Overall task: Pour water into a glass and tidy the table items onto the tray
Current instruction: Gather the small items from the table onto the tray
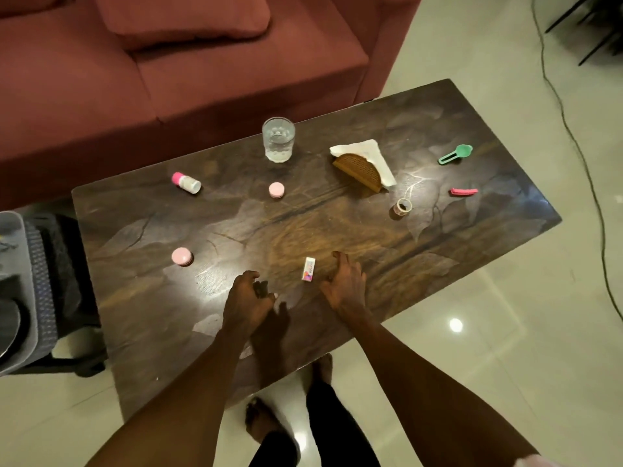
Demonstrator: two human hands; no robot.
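A clear glass (278,139) holding water stands upright at the far edge of the dark wooden table (472,230). A small white eraser box (308,269) lies near the front, between my hands. My left hand (247,299) hovers just left of it with fingers curled and apart, holding nothing. My right hand (347,284) sits just right of it, fingers spread, empty. Two pink round tins (182,256) (276,190), a pink-capped bottle (186,183) on its side, a tape roll (403,208), a pink clip (464,192) and a green clip (455,154) are scattered about. A grey tray (17,298) shows at the left edge.
A wooden napkin holder (359,170) with white napkins stands at the back middle. A red sofa (168,79) runs behind the table. The tray rests on a dark stool (67,281) left of the table. A cable (580,146) crosses the tiled floor at right. My feet show below the table's front edge.
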